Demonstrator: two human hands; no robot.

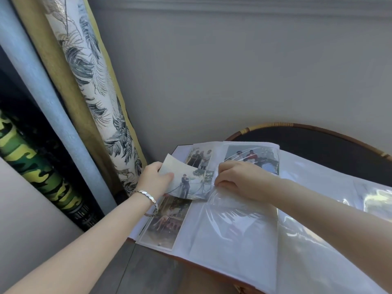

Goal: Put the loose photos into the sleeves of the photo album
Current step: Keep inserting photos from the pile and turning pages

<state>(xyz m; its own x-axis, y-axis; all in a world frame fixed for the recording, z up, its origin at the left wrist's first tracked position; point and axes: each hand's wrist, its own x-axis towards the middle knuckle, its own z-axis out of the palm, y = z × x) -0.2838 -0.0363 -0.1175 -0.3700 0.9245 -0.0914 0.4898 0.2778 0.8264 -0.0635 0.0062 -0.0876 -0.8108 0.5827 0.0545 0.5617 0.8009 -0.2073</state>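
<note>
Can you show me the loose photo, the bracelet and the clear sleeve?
photo [187,182]: head view, middle of its printed face.
bracelet [148,195]: head view, top of the silver band.
sleeve [223,204]: head view, crinkled part of the raised clear film.

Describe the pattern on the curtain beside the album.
Grey-black feathery leaves on cream curtain, seen in the head view.

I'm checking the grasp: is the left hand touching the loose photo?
Touching. The head view shows the left hand pinching the loose photo at its left edge, thumb on its face, while the right hand pinches the clear sleeve.
</note>
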